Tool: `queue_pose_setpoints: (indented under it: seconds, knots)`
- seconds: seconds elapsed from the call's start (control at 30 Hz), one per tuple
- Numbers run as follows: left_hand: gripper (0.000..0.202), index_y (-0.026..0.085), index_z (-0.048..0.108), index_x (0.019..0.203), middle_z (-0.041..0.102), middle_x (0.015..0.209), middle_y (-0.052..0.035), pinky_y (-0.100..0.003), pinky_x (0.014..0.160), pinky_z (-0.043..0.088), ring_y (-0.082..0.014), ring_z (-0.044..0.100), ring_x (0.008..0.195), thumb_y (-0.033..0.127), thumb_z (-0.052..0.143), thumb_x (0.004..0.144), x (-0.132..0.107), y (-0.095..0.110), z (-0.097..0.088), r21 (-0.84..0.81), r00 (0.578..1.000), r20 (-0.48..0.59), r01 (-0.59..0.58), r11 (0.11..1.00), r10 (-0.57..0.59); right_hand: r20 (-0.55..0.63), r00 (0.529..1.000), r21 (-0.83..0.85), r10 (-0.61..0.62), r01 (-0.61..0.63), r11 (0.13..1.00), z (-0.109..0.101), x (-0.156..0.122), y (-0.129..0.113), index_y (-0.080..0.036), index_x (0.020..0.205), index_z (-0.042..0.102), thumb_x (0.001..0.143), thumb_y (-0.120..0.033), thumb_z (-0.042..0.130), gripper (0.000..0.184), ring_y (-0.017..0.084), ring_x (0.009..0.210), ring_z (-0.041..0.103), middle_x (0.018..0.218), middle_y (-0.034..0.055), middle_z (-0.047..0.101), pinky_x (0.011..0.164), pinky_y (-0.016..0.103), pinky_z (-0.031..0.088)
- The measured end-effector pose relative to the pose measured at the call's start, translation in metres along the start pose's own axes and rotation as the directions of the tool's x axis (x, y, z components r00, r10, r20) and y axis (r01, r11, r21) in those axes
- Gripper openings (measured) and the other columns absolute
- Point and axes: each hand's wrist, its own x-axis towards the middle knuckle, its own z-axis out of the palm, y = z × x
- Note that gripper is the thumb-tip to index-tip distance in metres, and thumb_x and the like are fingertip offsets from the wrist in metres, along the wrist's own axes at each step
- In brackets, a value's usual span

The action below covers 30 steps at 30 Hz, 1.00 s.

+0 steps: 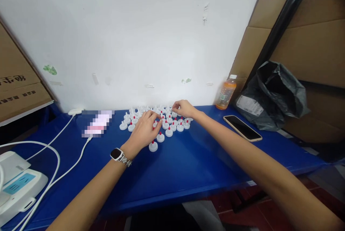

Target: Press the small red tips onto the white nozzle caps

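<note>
A: Where are the caps, and how are the hands placed?

B: The white caps (169, 132) crowd the back of the worktop (205, 162). Call that cluster the clock's centre, with 12 o'clock at the wall (140, 36). Several carry red tips (152, 142). The left hand (147, 126) bends over the 8 o'clock side; the right hand (184, 108) reaches over the 2 o'clock side, thumb and finger close. The 2 are apart from each other. I can't tell whether either is closed on anything.

A: How would you handle these well?

B: Fingertips only, I'd say. The spouts look narrow, so a sideways brush could topple a neighbour. I'd steady a base with 1 hand, pinch from above with the other, and lift straight before shifting across. Keep the left wrist raised too: the watch (116, 154) could catch a spout.

A: And room?

B: The wall limits 12 o'clock, close behind the rear caps. The most generous room looks to be toward 5 o'clock, down to the near edge (196, 198). At 8 o'clock runs a white cable (81, 156), easily snagged by a forearm. The orange bottle (225, 94) stands at 2 o'clock, and the phone (242, 128) lies flat at 3.
</note>
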Motion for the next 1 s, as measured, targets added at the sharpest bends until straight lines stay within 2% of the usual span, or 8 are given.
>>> queue_pose_setpoints:
  seconds: [0.13,0.27,0.47,0.63,0.7,0.8,0.9,1.0]
  knots:
    - [0.021,0.022,0.062,0.104,0.060,0.108,-0.0081,-0.045,0.091,0.047,-0.0274,0.055,0.105,0.034,0.046,0.098,0.010,0.003,0.005,0.011,1.000,-0.020,-0.003,1.000,0.004,0.080,0.997,-0.074,0.026,-0.020,0.997,0.006,0.005,-0.010,-0.021,0.087,0.076,0.082,-0.033,0.069,0.015,0.019,0.081,0.065,0.087,0.0032,0.076,0.083,0.032,0.040]
    - [0.022,0.022,0.061,0.106,0.060,0.109,-0.0076,-0.044,0.095,0.046,-0.0258,0.055,0.106,0.035,0.046,0.099,0.000,-0.005,0.004,-0.051,0.996,-0.077,0.032,0.998,-0.036,0.044,0.999,-0.066,0.005,-0.002,0.998,0.009,0.005,-0.020,-0.021,0.081,0.075,0.084,-0.030,0.068,0.012,0.020,0.087,0.066,0.085,0.0030,0.076,0.095,0.040,0.034]
    - [0.031,0.022,0.057,0.124,0.062,0.122,-0.0080,-0.044,0.102,0.044,-0.0260,0.054,0.115,0.037,0.049,0.098,-0.016,-0.015,-0.006,-0.106,0.995,-0.101,0.007,0.994,-0.018,-0.198,0.980,0.292,-0.031,0.089,0.952,0.003,-0.027,-0.050,-0.018,0.083,0.073,0.083,-0.033,0.066,0.016,0.017,0.075,0.061,0.081,0.0035,0.074,0.074,0.030,0.043]
    - [0.036,0.020,0.057,0.126,0.066,0.113,-0.0097,-0.045,0.094,0.048,-0.0275,0.058,0.107,0.042,0.047,0.099,-0.018,-0.019,-0.005,-0.049,1.000,0.017,0.009,0.999,-0.008,-0.103,0.981,0.509,-0.162,0.192,0.839,0.011,-0.049,-0.082,-0.016,0.089,0.074,0.088,-0.040,0.060,0.027,0.014,0.069,0.057,0.080,0.0023,0.072,0.067,0.027,0.043]
    - [0.038,0.018,0.056,0.125,0.065,0.112,-0.0116,-0.046,0.093,0.048,-0.0281,0.058,0.107,0.044,0.042,0.101,-0.019,-0.024,-0.004,-0.041,0.998,0.049,0.042,0.998,-0.040,-0.098,0.985,0.383,-0.141,0.168,0.908,0.015,-0.049,-0.084,-0.017,0.089,0.073,0.091,-0.035,0.056,0.026,0.015,0.073,0.056,0.082,0.0030,0.072,0.072,0.029,0.041]
    - [0.040,0.017,0.054,0.127,0.062,0.119,-0.0130,-0.048,0.097,0.047,-0.0292,0.055,0.113,0.044,0.038,0.101,-0.021,-0.033,-0.003,-0.042,0.996,0.063,0.065,0.997,-0.062,-0.014,0.980,-0.015,-0.200,0.200,0.980,0.019,-0.046,-0.080,-0.019,0.084,0.074,0.088,-0.030,0.059,0.019,0.022,0.089,0.055,0.084,0.0059,0.069,0.086,0.038,0.035]
    - [0.039,0.017,0.053,0.127,0.061,0.122,-0.0128,-0.049,0.102,0.044,-0.0291,0.053,0.117,0.042,0.036,0.102,-0.022,-0.035,-0.003,-0.048,0.996,0.082,0.047,0.998,-0.043,0.126,0.965,-0.306,-0.232,0.260,0.916,0.022,-0.043,-0.079,-0.020,0.088,0.076,0.086,-0.030,0.063,0.017,0.028,0.099,0.051,0.092,0.0110,0.066,0.090,0.042,0.029]
    - [0.039,0.017,0.053,0.127,0.061,0.120,-0.0125,-0.048,0.102,0.044,-0.0285,0.053,0.116,0.041,0.035,0.102,-0.021,-0.032,-0.002,-0.054,0.995,0.093,0.033,0.998,-0.027,0.166,0.964,-0.406,-0.206,0.258,0.877,0.026,-0.040,-0.083,-0.019,0.091,0.077,0.086,-0.032,0.063,0.019,0.031,0.104,0.048,0.098,0.0143,0.064,0.090,0.043,0.027]
